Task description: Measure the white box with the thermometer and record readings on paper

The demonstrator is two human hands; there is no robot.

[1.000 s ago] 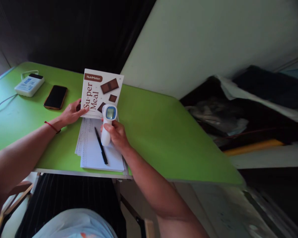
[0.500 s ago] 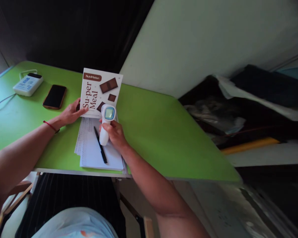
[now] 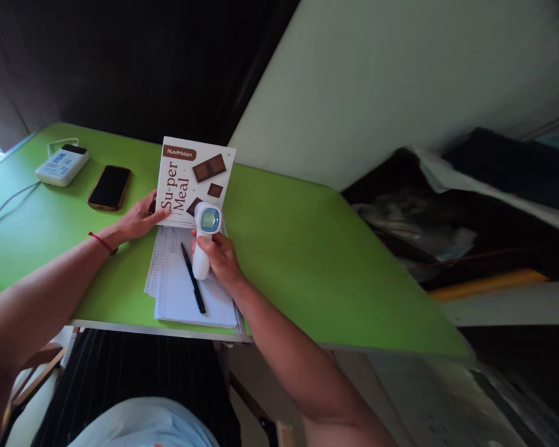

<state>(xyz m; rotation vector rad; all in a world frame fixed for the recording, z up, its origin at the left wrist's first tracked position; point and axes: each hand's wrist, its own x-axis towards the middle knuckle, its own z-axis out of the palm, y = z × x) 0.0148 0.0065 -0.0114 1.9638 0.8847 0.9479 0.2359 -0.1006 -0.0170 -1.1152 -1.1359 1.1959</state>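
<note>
My left hand grips the lower left edge of a white box printed "NutriMotion Su-per Meal" with pictures of chocolate. The box stands tilted up, its printed face toward me. My right hand is wrapped round the handle of a white infrared thermometer, whose lit screen in a blue frame faces me. The thermometer's head overlaps the lower right part of the box from my viewpoint; whether they touch I cannot tell. Beneath my right hand lies a stack of paper sheets with a black pen on top.
On the green table, a phone in a brown case lies left of the box. Beyond it sits a white device with a cable. At the right, a shelf holds dark cloth and a crumpled plastic bag.
The whole view has shifted slightly, so everything appears a little lower and further right. Both hands keep hold of the box and the thermometer, with hardly any movement between them.
</note>
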